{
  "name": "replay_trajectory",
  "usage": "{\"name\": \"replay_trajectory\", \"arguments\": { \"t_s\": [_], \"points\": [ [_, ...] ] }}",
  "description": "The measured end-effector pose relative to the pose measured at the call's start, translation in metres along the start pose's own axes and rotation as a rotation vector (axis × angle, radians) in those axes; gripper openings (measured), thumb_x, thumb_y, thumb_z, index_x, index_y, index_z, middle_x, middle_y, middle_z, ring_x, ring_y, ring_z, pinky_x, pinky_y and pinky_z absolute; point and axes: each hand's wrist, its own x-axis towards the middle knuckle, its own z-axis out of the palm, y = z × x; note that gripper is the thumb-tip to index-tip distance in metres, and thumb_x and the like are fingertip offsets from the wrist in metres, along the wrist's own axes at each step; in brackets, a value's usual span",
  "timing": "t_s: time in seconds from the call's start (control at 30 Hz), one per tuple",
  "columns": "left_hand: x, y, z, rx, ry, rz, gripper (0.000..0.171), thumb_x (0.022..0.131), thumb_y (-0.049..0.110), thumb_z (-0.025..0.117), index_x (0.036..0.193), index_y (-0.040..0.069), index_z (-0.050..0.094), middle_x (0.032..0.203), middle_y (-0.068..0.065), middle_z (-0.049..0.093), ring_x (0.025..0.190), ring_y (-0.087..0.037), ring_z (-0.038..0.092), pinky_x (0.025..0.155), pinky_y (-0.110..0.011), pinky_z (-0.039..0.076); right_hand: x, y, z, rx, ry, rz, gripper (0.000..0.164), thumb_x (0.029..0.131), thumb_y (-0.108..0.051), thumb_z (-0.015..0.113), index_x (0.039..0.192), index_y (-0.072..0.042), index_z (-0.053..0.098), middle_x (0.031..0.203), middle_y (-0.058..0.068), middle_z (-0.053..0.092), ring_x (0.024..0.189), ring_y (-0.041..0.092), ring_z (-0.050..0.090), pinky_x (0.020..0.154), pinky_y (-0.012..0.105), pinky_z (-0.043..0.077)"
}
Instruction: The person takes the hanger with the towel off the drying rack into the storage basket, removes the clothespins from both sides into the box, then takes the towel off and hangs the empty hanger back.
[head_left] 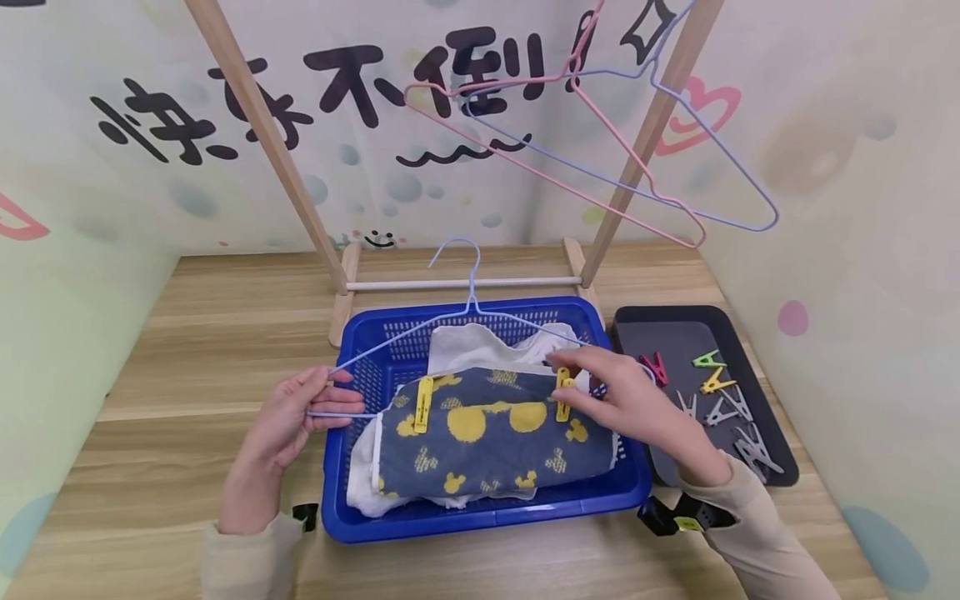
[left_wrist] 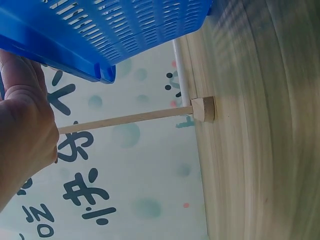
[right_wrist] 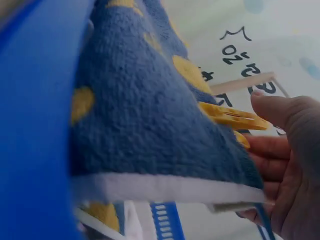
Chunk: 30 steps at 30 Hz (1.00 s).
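Note:
A light-blue clothes hanger [head_left: 471, 305] lies over the basket, hook toward the back. Its left end is held between the thumb and fingers of my left hand [head_left: 296, 412]. A dark blue towel [head_left: 495, 450] with yellow mouse-head patterns hangs over its lower bar. Two yellow clothespins, a left one [head_left: 423, 404] and a right one [head_left: 562, 396], sit on the towel's top fold. Around the right clothespin stands my right hand [head_left: 626, 396]; in the right wrist view its thumb is apart from the clothespin [right_wrist: 235, 117], its fingers close beneath. The hanger's right end is partly hidden behind that hand.
A blue basket [head_left: 480, 518] holds white cloths [head_left: 465, 346] under the towel. To its right, a black tray [head_left: 637, 317] contains several clothespins [head_left: 716, 381]. Behind stands a wooden rack [head_left: 270, 133] with a pink hanger [head_left: 517, 171] and another blue hanger [head_left: 720, 142] above.

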Motion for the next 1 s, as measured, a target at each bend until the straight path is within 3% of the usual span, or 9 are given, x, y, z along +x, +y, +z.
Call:
{"name": "replay_trajectory", "arguments": {
  "t_s": [0.13, 0.33, 0.43, 0.63, 0.73, 1.0],
  "points": [
    [-0.001, 0.0, -0.001, 0.012, 0.012, 0.008, 0.031, 0.103, 0.021, 0.036, 0.098, 0.011, 0.066, 0.084, -0.006, 0.072, 0.081, -0.016, 0.069, 0.067, -0.027, 0.057, 0.003, -0.003, 0.002, 0.009, -0.047, 0.143, 0.026, 0.086, -0.017, 0.069, 0.108, -0.004, 0.065, 0.085, 0.0, 0.066, 0.07, 0.007, 0.055, 0.053, 0.022, 0.048],
    [0.0, -0.002, -0.002, 0.024, 0.005, 0.007, 0.032, 0.103, 0.02, 0.036, 0.098, 0.011, 0.066, 0.084, -0.006, 0.072, 0.08, -0.016, 0.07, 0.067, -0.026, 0.057, 0.003, -0.003, -0.001, 0.111, -0.066, 0.259, 0.01, 0.085, -0.009, 0.069, 0.095, -0.008, 0.068, 0.076, -0.007, 0.064, 0.063, 0.005, 0.055, 0.053, 0.023, 0.049],
    [0.001, -0.003, -0.001, 0.027, 0.0, 0.002, 0.032, 0.103, 0.021, 0.036, 0.098, 0.013, 0.066, 0.084, -0.006, 0.072, 0.08, -0.016, 0.07, 0.067, -0.026, 0.057, 0.003, -0.002, 0.0, 0.159, -0.034, 0.265, 0.006, 0.085, -0.004, 0.068, 0.09, -0.007, 0.067, 0.073, -0.005, 0.063, 0.058, 0.006, 0.053, 0.05, 0.022, 0.048],
    [0.001, -0.002, -0.001, 0.057, 0.024, -0.016, 0.029, 0.103, 0.024, 0.038, 0.097, 0.015, 0.065, 0.084, -0.005, 0.072, 0.08, -0.016, 0.069, 0.067, -0.025, 0.057, 0.003, 0.0, 0.005, 0.221, 0.103, 0.216, 0.015, 0.08, 0.008, 0.068, 0.083, -0.006, 0.067, 0.07, 0.001, 0.063, 0.053, 0.008, 0.048, 0.043, 0.02, 0.041],
    [0.001, -0.002, -0.002, 0.079, 0.029, -0.02, 0.029, 0.103, 0.025, 0.038, 0.097, 0.015, 0.065, 0.084, -0.004, 0.072, 0.08, -0.016, 0.07, 0.067, -0.025, 0.057, 0.003, 0.001, 0.006, 0.263, 0.165, 0.194, 0.01, 0.081, 0.007, 0.067, 0.083, -0.003, 0.067, 0.072, 0.003, 0.064, 0.053, 0.008, 0.047, 0.043, 0.02, 0.039],
    [0.001, -0.002, -0.001, 0.149, 0.038, -0.032, 0.029, 0.103, 0.026, 0.038, 0.097, 0.017, 0.064, 0.084, -0.003, 0.072, 0.08, -0.016, 0.069, 0.067, -0.027, 0.057, 0.007, 0.004, -0.006, 0.387, 0.364, 0.148, 0.012, 0.083, 0.018, 0.058, 0.084, 0.008, 0.064, 0.078, 0.0, 0.066, 0.062, 0.007, 0.058, 0.054, 0.017, 0.049]
  ]
}}
